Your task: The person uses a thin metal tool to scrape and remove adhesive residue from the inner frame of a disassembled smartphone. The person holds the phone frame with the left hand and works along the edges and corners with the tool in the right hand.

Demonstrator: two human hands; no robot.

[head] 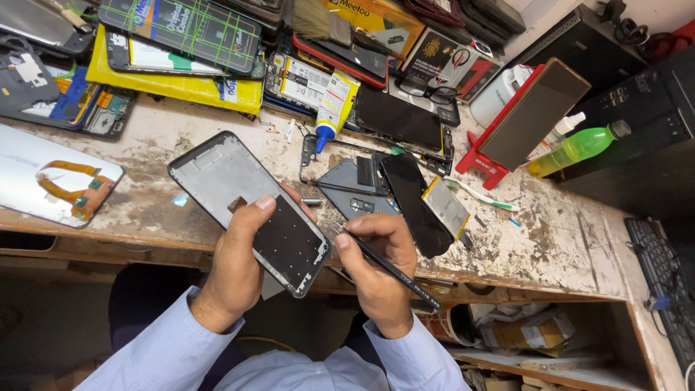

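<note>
**Phone frame held over a cluttered repair desk, tweezers at its edge**

Seen from above, looking down past light blue shirt sleeves. Left hand [239,253] closed around a phone display frame [250,210], gripping it from beneath with the thumb across its lower half, holding it tilted just above the front edge of the desk [565,239]. Inner side of the frame facing up: upper part bare grey metal, lower part covered by a dark panel. No battery, board or back cover in it, so seemingly stripped down, with nothing refitted yet. Right hand [380,264] pinched shut around black tweezers [387,266], held like a pen, tip touching or nearly touching the frame's right edge; exact contact too small to tell.

Just beyond the hands, loose on the worn white desk: a black phone screen [413,203], a flat battery [445,208], a dark back cover [347,190]. Further back, a tube of glue [334,105], a brush [318,22], stacked phones and screens. Far left, a silvery panel with an orange flex cable [72,190]. To the right, a green bottle [575,148] and a red stand carrying a phone [528,116]
</note>
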